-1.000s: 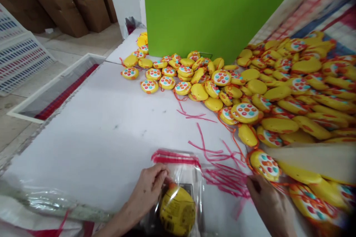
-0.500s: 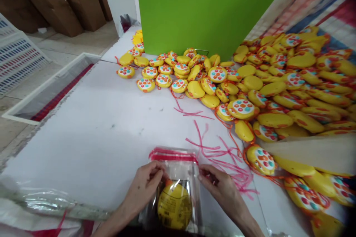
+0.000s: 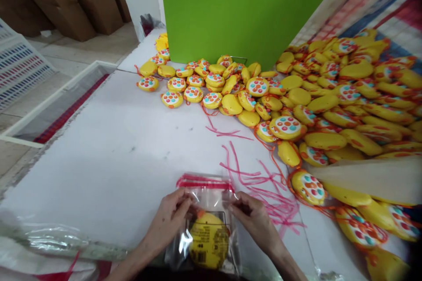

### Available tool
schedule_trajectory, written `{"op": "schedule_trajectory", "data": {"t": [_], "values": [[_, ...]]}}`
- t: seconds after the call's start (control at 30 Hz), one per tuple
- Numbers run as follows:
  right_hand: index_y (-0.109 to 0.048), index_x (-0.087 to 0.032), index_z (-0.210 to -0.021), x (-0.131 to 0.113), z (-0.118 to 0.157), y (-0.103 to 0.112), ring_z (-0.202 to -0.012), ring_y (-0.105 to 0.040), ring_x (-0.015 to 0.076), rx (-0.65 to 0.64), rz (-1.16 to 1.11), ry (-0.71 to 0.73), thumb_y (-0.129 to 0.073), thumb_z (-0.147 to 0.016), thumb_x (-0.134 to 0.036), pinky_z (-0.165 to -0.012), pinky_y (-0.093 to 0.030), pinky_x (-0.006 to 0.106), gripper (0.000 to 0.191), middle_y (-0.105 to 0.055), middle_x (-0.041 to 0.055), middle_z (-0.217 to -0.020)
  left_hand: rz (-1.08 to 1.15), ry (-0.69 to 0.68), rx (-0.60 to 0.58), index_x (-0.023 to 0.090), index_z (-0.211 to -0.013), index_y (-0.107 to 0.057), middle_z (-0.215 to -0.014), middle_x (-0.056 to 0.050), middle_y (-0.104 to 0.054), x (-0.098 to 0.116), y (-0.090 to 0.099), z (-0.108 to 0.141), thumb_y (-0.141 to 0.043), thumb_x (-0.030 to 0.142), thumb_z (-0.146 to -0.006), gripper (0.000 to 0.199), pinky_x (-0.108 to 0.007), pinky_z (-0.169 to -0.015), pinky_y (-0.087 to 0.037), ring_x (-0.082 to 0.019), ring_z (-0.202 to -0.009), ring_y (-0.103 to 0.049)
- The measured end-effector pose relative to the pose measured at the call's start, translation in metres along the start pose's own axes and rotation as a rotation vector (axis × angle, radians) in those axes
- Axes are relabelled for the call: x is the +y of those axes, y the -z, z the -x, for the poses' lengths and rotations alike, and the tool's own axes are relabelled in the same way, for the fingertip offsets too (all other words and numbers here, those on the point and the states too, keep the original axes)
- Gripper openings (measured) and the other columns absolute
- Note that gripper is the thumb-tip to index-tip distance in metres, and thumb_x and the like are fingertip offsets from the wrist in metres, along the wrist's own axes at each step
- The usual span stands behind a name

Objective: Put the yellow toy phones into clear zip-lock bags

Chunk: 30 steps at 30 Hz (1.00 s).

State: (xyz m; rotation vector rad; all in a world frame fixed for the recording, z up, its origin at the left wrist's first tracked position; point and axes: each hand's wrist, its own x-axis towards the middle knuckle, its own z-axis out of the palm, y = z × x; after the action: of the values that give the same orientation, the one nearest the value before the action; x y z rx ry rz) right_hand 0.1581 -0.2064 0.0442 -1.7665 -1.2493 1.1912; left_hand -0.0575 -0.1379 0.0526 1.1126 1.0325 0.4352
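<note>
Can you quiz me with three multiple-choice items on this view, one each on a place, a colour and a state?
1. Where does the big heap of yellow toys lie on the white table?
A. at its near left corner
B. along its right side and far edge
C. under the table

2. What colour is the strip along the mouth of the clear bag?
A. red
B. blue
C. black

3. How do the two hands stand?
A. both lie flat and empty
B. only one touches the bag
C. both grip the bag, one on each side

Answers:
1 B: the toys pile up at the right and run along the foot of the green board.
2 A: a red band crosses the bag's top.
3 C: the left hand and right hand pinch the bag's sides, with a yellow toy inside.
</note>
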Motion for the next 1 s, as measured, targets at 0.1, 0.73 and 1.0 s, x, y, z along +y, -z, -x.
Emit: {"op": "schedule_trajectory", "data": {"t": [0.1,0.73,1.0], "values": [[-0.051,-0.018,-0.066,0.007,0.001,0.000,-0.056,-0.044,0.0107,0.027,0.020,0.024,-0.052,-0.076,-0.021,-0.053,-0.036,0.021,0.011,-0.046,-0.0037,-0.059,-0.018,0.003,0.013,0.020,-0.091,-0.048,-0.067,0.001,-0.060,-0.003,0.004,0.001,-0.046,0.034,-0.084,0.016,-0.026,-0.060,-0.047,-0.017,-0.066,-0.059],[-0.056,-0.018,-0.064,0.014,0.008,-0.001,-0.062,-0.050,0.0137,-0.032,0.096,0.129,-0.039,-0.073,-0.010,-0.058,-0.039,0.024,0.020,-0.054,0.0006,-0.065,-0.094,-0.068,0.090,0.021,-0.059,-0.033,-0.055,0.004,-0.046,-0.004,0.019,0.007,-0.049,0.021,-0.073,0.021,-0.021,-0.049,-0.036,-0.011,-0.053,-0.047],[-0.053,-0.019,-0.064,0.016,0.008,-0.004,-0.060,-0.050,0.0135,-0.024,0.108,0.146,-0.039,-0.075,-0.013,-0.058,-0.040,0.024,0.019,-0.053,0.0003,-0.064,-0.029,-0.562,1.141,0.018,-0.074,-0.048,-0.093,0.003,-0.067,0.091,0.112,0.022,-0.064,0.021,-0.067,0.017,-0.033,-0.093,-0.045,-0.019,-0.097,-0.061]]}}
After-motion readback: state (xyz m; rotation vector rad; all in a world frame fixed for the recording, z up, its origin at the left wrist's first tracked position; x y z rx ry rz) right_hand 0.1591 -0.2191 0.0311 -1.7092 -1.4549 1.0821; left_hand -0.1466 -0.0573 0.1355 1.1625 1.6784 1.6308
